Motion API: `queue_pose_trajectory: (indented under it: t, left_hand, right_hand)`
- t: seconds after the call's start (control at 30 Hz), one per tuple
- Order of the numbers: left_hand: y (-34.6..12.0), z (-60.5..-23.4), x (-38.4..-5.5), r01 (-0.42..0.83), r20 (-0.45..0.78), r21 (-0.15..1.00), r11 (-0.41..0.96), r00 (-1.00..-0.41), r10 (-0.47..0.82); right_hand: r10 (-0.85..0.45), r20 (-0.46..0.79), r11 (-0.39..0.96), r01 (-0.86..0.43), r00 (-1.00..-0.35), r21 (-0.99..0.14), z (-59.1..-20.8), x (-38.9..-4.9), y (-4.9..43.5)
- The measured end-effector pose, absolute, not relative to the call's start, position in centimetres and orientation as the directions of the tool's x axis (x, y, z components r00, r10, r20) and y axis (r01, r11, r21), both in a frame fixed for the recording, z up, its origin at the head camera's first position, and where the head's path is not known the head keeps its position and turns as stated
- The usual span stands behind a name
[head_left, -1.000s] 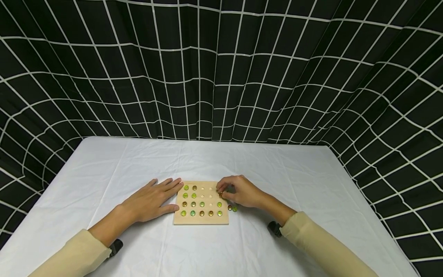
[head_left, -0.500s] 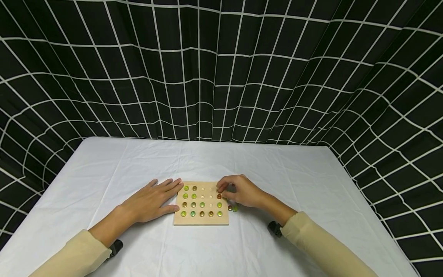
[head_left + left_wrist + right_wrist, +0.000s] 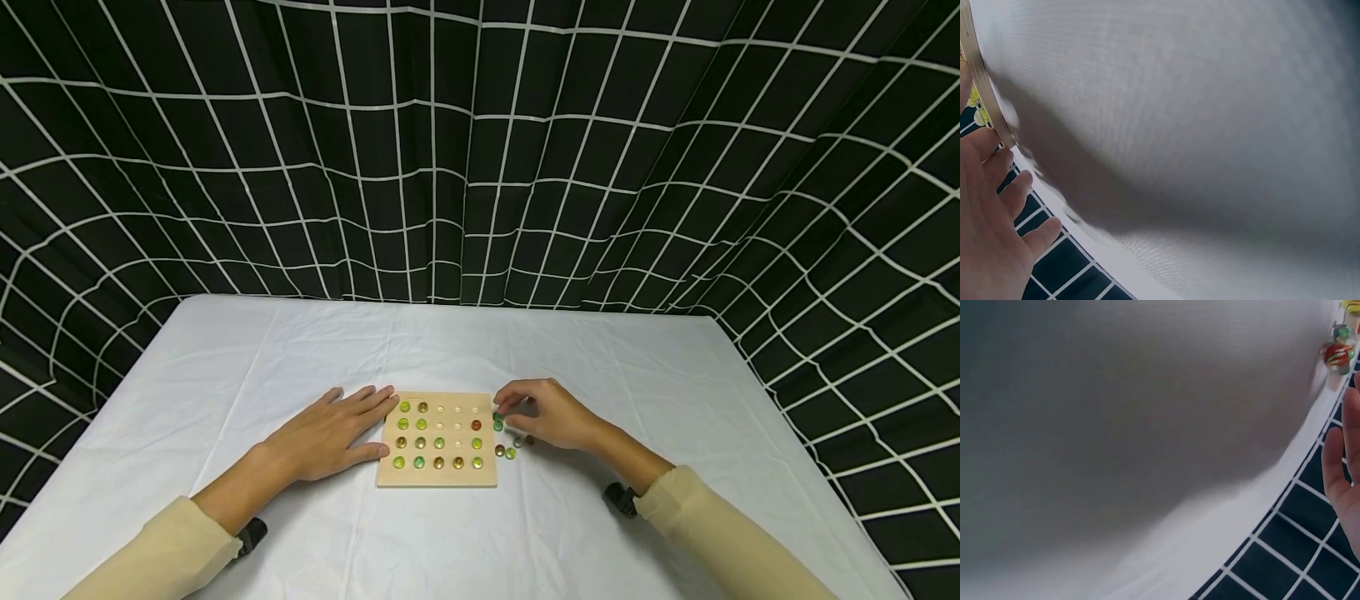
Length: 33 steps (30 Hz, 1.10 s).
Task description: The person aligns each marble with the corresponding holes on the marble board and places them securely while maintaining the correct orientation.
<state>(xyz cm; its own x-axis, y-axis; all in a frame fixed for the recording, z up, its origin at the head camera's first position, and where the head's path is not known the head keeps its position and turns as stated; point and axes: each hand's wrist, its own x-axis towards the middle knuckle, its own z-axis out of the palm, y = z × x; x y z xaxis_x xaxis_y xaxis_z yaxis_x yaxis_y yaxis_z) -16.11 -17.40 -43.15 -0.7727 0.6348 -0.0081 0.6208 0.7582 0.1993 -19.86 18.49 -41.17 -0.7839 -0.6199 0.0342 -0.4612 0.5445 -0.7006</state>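
A pale wooden board (image 3: 448, 475) with rows of shallow hollows lies on the white table. Swirled glass marbles fill several hollows, among them a red-brown marble (image 3: 476, 426) in the right column. My left hand (image 3: 330, 433) lies spread at the board's left side, its fingertips and thumb touching the edge. Just off the board's right edge, my right hand (image 3: 551, 414) bends over loose green marbles (image 3: 498, 426). A gap shows between its thumb and forefinger, with no marble seen held. The right wrist view catches only part of that hand (image 3: 1346, 462), with marbles (image 3: 1337, 355) near the top corner.
More loose marbles lie right of the board, including a brown marble (image 3: 500, 451) and a yellow-green marble (image 3: 511, 453). Some are partly covered by my right hand. A white cloth (image 3: 300, 533) covers the table, and a black gridded curtain (image 3: 480, 167) hangs behind and around it.
My right hand has let go of the red-brown marble, which now sits in a right-column hollow, and has moved right, off the board. The left hand has stayed still.
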Motion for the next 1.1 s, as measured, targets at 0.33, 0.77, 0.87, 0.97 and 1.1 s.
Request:
queue_pose_trajectory:
  t: [0.33,0.77,0.87,0.97,1.1]
  left_hand:
    - [-17.3,-43.1,-16.1,0.617,-0.016,0.192,0.763,-0.775,0.631]
    - [-17.4,-43.0,-16.1,0.618,-0.010,0.196,0.761,-0.775,0.632]
    - [-17.4,-43.1,-16.1,0.615,-0.016,0.194,0.764,-0.777,0.630]
    - [-17.4,-43.2,-16.2,0.616,-0.018,0.192,0.764,-0.776,0.630]
    - [-17.4,-43.2,-16.2,0.616,-0.015,0.198,0.763,-0.776,0.630]
  right_hand:
    - [-0.606,0.005,0.563,-0.433,-0.796,-0.704,-41.4,-19.3,20.5]
    - [-0.662,-0.034,0.533,-0.438,-0.749,-0.723,-41.7,-18.7,21.9]
    - [-0.662,-0.049,0.540,-0.430,-0.748,-0.723,-41.8,-18.7,22.0]
    - [-0.660,-0.054,0.543,-0.426,-0.749,-0.723,-41.9,-18.7,22.1]
    - [-0.660,-0.052,0.537,-0.423,-0.750,-0.730,-42.1,-18.7,22.1]
